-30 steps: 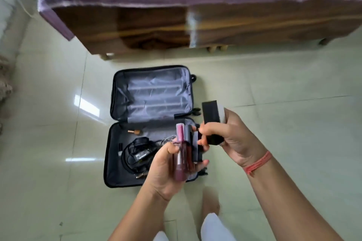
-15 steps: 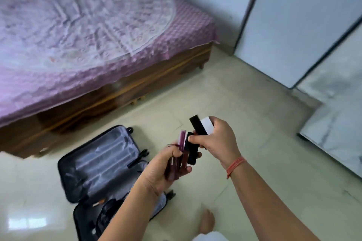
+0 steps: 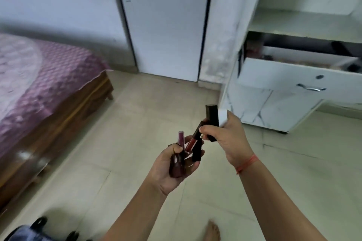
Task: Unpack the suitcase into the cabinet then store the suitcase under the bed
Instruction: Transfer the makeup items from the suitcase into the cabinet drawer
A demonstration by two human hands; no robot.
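Just left of the white cabinet [image 3: 274, 111], both hands are raised over the tiled floor. The left hand [image 3: 168, 168] has its fingers curled round a bundle of upright lip-gloss tubes [image 3: 177, 164], plum and red. The right hand [image 3: 229, 139] pinches a slim black box [image 3: 212, 121] with a white box [image 3: 223, 118] behind it. The cabinet's drawer [image 3: 284, 76] stands pulled out, its contents too blurred to name. Far left of the cabinet, a corner of the suitcase [image 3: 25, 233] lies beside the bed [image 3: 58, 88].

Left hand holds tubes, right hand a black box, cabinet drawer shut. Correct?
Not quite: the head view shows the drawer pulled open, not shut. The left hand does hold tubes, and the right hand a black box.
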